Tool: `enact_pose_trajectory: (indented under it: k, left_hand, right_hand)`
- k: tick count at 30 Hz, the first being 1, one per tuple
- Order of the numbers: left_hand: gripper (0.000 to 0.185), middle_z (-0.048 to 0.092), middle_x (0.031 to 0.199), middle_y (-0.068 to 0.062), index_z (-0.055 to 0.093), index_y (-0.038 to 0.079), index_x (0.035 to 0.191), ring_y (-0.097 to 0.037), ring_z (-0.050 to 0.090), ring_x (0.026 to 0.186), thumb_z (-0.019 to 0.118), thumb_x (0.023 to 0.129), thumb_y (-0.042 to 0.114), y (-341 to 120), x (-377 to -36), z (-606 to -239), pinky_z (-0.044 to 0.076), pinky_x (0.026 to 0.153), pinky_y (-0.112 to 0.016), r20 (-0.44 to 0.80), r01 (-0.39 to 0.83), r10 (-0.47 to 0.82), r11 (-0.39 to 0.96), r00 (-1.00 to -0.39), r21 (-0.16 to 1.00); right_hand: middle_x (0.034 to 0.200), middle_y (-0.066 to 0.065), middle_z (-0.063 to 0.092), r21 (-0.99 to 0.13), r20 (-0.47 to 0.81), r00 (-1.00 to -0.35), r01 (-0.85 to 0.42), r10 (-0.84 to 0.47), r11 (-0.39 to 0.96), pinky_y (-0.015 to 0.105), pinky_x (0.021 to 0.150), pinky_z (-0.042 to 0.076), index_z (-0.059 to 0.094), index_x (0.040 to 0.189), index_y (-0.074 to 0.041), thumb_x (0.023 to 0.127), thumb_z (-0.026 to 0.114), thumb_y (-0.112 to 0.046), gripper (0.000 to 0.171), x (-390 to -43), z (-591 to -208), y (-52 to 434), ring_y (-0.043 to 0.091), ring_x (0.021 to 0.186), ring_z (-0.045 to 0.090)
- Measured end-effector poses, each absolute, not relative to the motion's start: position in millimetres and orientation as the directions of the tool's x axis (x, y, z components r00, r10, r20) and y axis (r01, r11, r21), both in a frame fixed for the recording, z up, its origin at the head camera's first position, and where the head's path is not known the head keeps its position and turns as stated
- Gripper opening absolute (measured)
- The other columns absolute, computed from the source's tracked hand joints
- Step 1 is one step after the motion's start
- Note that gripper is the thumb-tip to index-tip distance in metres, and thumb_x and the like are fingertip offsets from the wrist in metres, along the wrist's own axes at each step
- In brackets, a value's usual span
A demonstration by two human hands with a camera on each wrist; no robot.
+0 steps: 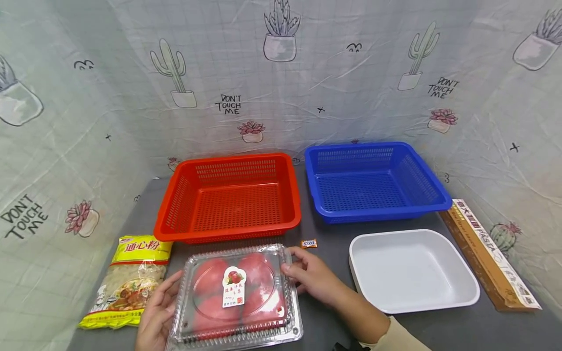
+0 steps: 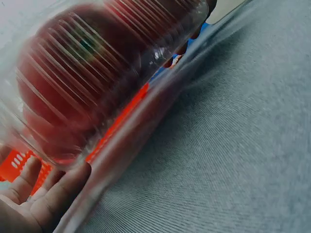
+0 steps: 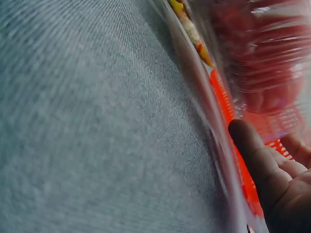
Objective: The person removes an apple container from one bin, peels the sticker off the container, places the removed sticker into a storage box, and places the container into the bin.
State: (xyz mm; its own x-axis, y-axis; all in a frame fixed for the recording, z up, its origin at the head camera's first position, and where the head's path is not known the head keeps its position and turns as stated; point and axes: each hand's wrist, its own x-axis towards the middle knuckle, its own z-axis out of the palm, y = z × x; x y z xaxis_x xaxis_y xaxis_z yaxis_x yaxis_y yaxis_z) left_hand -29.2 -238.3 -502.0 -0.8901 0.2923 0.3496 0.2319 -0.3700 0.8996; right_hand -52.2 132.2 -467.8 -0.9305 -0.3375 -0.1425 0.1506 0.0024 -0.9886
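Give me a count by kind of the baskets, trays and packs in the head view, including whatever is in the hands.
Baskets: 2 (red basket, blue basket)
Trays: 1 (white tray)
Packs: 4 (yellow bag, long box, small packet, fruit box)
Total: 7

You face a clear, glossy, ridged plastic box near the front edge of the matt worktop; toward its back edge, your red basket and blue basket are perforated plastic (smooth, faintly shiny).
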Motion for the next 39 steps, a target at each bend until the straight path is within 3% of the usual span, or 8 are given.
enact_pose_trajectory:
  k: [6, 13, 19, 24, 28, 34, 37, 39]
  left_hand:
    - [0.075, 0.062, 0.143, -0.006, 0.04, 0.006, 0.162, -0.017, 0.066, 0.122, 0.017, 0.096, -0.019, -244.6, -30.3, -509.9, 0.059, 0.094, -0.031, 0.33, 0.192, 0.332, -0.387, -0.884, 0.902]
    - [0.068, 0.066, 0.134, -0.003, 0.043, 0.015, 0.158, -0.016, 0.069, 0.114, 0.026, 0.1, -0.015, -247.3, -28.6, -501.4, 0.061, 0.087, -0.034, 0.155, 0.093, 0.285, -0.219, -0.946, 0.971]
    - [0.062, 0.066, 0.13, 0.001, 0.043, 0.022, 0.155, -0.017, 0.071, 0.11, 0.033, 0.103, -0.01, -251.0, -26.5, -491.2, 0.065, 0.076, -0.046, 0.002, -0.032, 0.289, -0.115, -0.957, 0.993]
    - [0.058, 0.066, 0.131, 0.003, 0.046, 0.026, 0.152, -0.018, 0.072, 0.11, 0.038, 0.104, -0.006, -251.1, -26.3, -485.7, 0.065, 0.072, -0.05, -0.091, -0.105, 0.251, -0.042, -0.964, 0.994]
    - [0.049, 0.064, 0.131, -0.003, 0.048, 0.019, 0.153, -0.014, 0.07, 0.108, 0.046, 0.108, 0.001, -246.7, -26.5, -477.4, 0.064, 0.069, -0.048, -0.155, -0.143, 0.155, 0.085, -0.976, 0.986]
    - [0.048, 0.055, 0.148, -0.019, 0.045, 0.01, 0.158, 0.006, 0.059, 0.113, 0.056, 0.112, 0.016, -243.6, -24.9, -457.1, 0.062, 0.075, -0.035, -0.127, -0.08, 0.098, 0.39, -0.987, 0.917]
    - [0.051, 0.056, 0.149, -0.016, 0.048, 0.011, 0.157, 0.006, 0.055, 0.118, 0.063, 0.11, 0.02, -243.6, -24.6, -446.3, 0.061, 0.077, -0.031, -0.033, 0.047, 0.143, 0.524, -0.989, 0.85]
    - [0.055, 0.055, 0.151, -0.012, 0.049, 0.014, 0.157, -0.003, 0.055, 0.124, 0.069, 0.107, 0.024, -243.8, -24.0, -440.1, 0.062, 0.078, -0.03, 0.03, 0.136, 0.185, 0.595, -0.982, 0.792]
  right_hand:
    - [0.106, 0.01, 0.076, -0.987, -0.159, -0.931, 0.141, -0.33, 0.078, 0.034, 0.067, 0.062, 0.059, 0.141, 0.0, 0.103, 0.071, -0.022, 0.046, -50.0, -474.2, 133.1, 0.016, 0.086, 0.07]
    - [0.11, 0.008, 0.076, -0.981, -0.172, -0.936, 0.135, -0.307, 0.139, 0.036, 0.069, 0.062, 0.058, 0.145, -0.004, 0.104, 0.07, -0.029, 0.049, -49.6, -474.0, 133.6, 0.015, 0.089, 0.069]
    - [0.111, 0.007, 0.074, -0.976, -0.184, -0.941, 0.141, -0.284, 0.167, 0.037, 0.067, 0.062, 0.059, 0.146, -0.01, 0.104, 0.07, -0.033, 0.049, -48.1, -472.4, 131.0, 0.018, 0.091, 0.069]
    - [0.121, 0.011, 0.073, -0.975, -0.202, -0.931, 0.16, -0.304, 0.157, 0.04, 0.07, 0.063, 0.051, 0.154, -0.01, 0.106, 0.068, -0.034, 0.056, -44.9, -465.0, 132.0, 0.022, 0.098, 0.07]
    - [0.136, 0.018, 0.067, -0.969, -0.203, -0.929, 0.146, -0.308, 0.199, 0.04, 0.074, 0.063, 0.04, 0.162, -0.006, 0.107, 0.066, -0.035, 0.068, -42.7, -454.6, 134.6, 0.023, 0.1, 0.071]
    - [0.146, 0.014, 0.064, -0.888, -0.124, -0.96, -0.005, -0.251, 0.461, 0.039, 0.083, 0.059, 0.049, 0.158, -0.01, 0.102, 0.07, -0.047, 0.071, -39.7, -431.8, 139.6, 0.018, 0.098, 0.075]
    - [0.144, 0.007, 0.066, -0.811, -0.073, -0.97, -0.079, -0.234, 0.58, 0.043, 0.086, 0.058, 0.058, 0.151, -0.016, 0.1, 0.071, -0.054, 0.065, -38.4, -421.1, 142.2, 0.019, 0.108, 0.073]
    - [0.142, 0.004, 0.067, -0.753, -0.03, -0.97, -0.136, -0.241, 0.644, 0.045, 0.086, 0.058, 0.062, 0.147, -0.018, 0.099, 0.071, -0.055, 0.062, -36.9, -415.8, 143.2, 0.021, 0.11, 0.072]
